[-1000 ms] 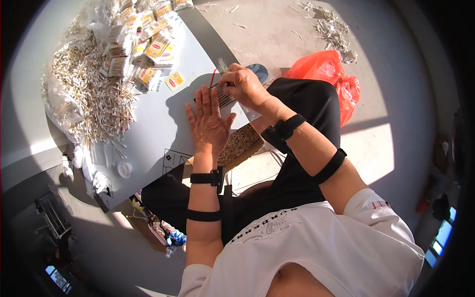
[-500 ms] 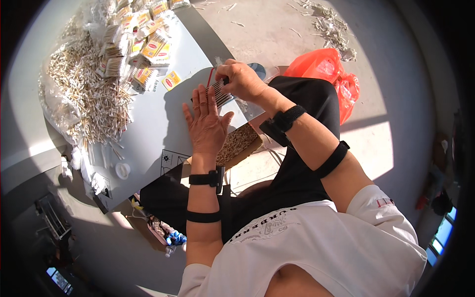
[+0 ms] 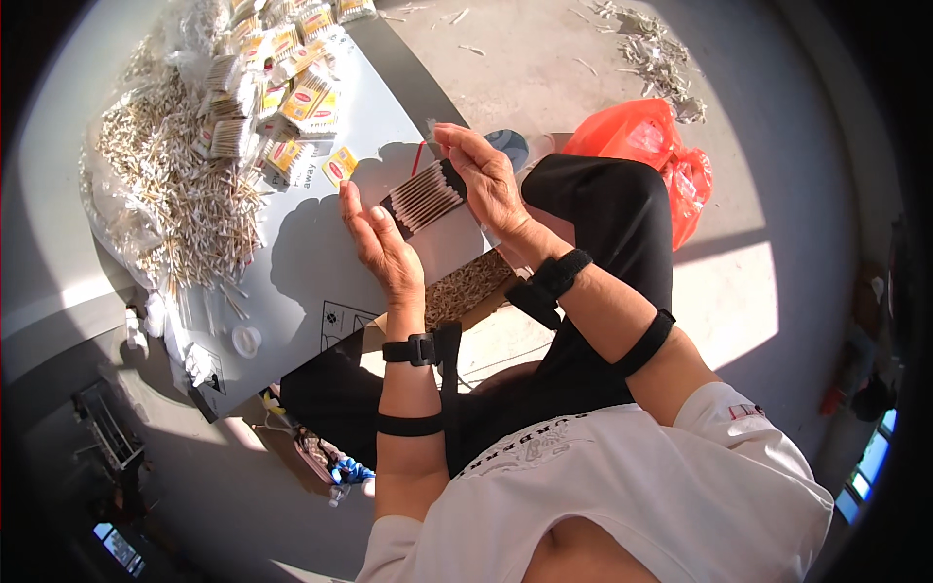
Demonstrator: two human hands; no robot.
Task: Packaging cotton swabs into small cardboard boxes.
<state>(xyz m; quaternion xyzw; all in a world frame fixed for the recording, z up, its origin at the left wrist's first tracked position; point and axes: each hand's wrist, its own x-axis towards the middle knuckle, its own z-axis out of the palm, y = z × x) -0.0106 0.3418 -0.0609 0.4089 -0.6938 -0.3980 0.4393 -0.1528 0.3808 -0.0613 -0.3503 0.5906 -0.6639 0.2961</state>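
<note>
A flat row of cotton swabs [image 3: 428, 200] lies side by side on a small black holder [image 3: 449, 175] near the table's right corner. To its left hovers my left hand [image 3: 387, 257], fingers stretched and apart from the swabs. My right hand [image 3: 486, 185] stands on edge at the row's right end, its fingers straight, with nothing seen in them. Whether its palm side touches the swab tips, I cannot tell. A thin red strip [image 3: 419, 158] sticks up just beyond the row. Farther left lies a small yellow printed card [image 3: 339, 166].
A large heap of loose cotton swabs [image 3: 194, 194] spreads over the left of the grey table [image 3: 292, 301]. Filled swab packs [image 3: 303, 97] are piled behind it. A cardboard box of sticks [image 3: 471, 287] sits below the near edge. An orange-red plastic bag [image 3: 632, 136] lies right of my knee.
Both hands have drawn apart from the swab row, the left one leftward and down, the right one to the right. More of the row and its black holder now shows.
</note>
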